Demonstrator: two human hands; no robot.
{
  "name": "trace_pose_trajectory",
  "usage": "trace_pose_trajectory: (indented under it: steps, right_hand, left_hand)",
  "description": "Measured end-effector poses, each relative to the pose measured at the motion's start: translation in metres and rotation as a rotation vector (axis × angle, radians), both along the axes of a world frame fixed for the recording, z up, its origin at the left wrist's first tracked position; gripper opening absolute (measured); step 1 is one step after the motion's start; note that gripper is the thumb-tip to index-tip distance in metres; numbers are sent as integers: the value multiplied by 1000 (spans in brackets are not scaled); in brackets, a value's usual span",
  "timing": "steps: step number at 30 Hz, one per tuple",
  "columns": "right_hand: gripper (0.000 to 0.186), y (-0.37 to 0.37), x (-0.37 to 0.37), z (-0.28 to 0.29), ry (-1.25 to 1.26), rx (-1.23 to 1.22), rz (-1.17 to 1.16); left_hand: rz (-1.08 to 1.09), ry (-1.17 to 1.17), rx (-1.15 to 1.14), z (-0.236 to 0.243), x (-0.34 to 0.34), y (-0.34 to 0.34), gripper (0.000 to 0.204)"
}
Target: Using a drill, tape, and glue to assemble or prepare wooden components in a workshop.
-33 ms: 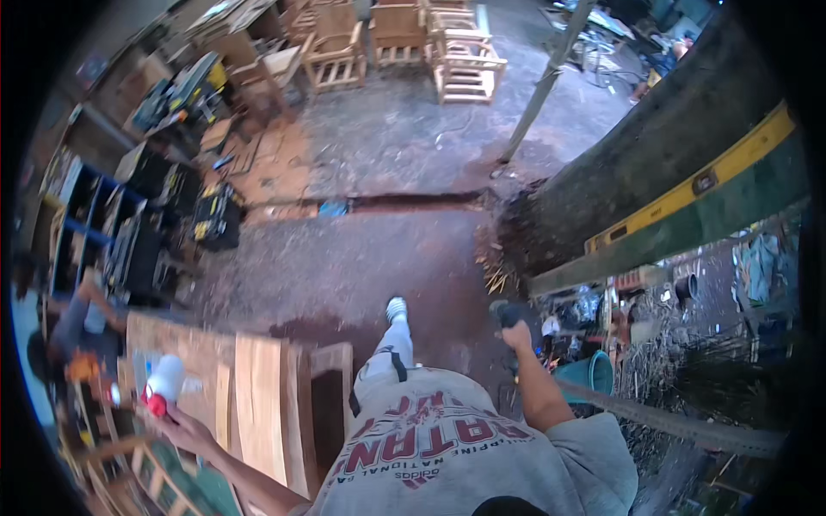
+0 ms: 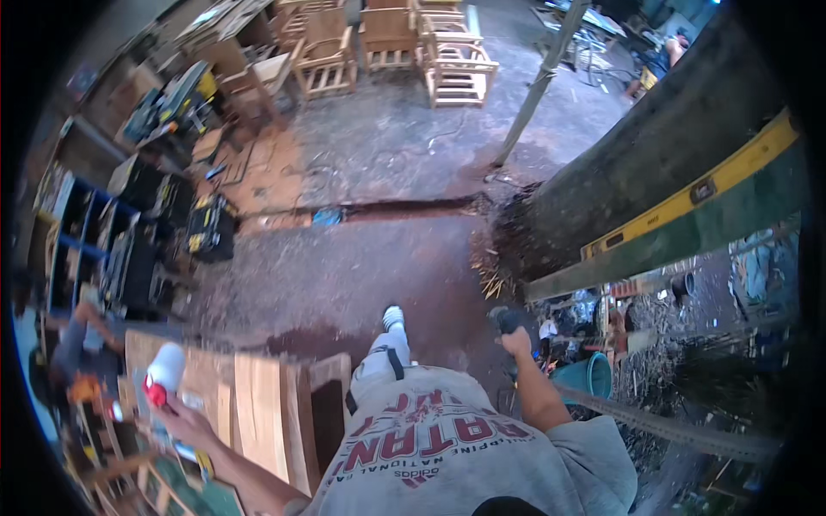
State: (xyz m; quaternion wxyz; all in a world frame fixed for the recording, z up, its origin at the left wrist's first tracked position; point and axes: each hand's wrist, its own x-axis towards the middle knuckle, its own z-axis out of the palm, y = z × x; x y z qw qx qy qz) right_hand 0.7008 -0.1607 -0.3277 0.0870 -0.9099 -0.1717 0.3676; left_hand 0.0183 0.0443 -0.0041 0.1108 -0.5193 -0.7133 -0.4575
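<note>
At the left, my left hand point(image 2: 182, 420) is closed around a white bottle with a red cap point(image 2: 167, 366), its red end by my fingers. The bottle is tilted over the edge of a wooden workbench. On the other side, my right hand point(image 2: 517, 342) grips a dark cordless drill point(image 2: 503, 320), held out beside my body above the floor; its lower part is hard to make out. Pale wooden boards point(image 2: 258, 404) stand between my left arm and my body.
A narrow trench point(image 2: 413, 208) crosses the floor ahead. Wooden chairs point(image 2: 325, 62) stand beyond it. Black toolboxes point(image 2: 212, 224) and a blue shelf point(image 2: 79, 225) line the left, where another person point(image 2: 82, 340) is. A thick post point(image 2: 619, 155), a yellow level point(image 2: 693, 191) and a green bucket point(image 2: 589, 375) are at right.
The view has shifted slightly, and my leading foot appears a little lower and farther left. Both hands keep their holds on the bottle and the drill.
</note>
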Motion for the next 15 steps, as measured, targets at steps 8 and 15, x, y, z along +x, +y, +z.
trace_pose_trajectory:
  steps: [8, 15]
  right_hand:
    - [55, 118, 141, -27, 120, -174, -223]
    - [41, 196, 221, -166, -173, 11, -521]
  left_hand:
    - [-756, -229, 49, 4, 418, 526, 40]
    - [-1206, -383, -73, -48, 772, 786, 44]
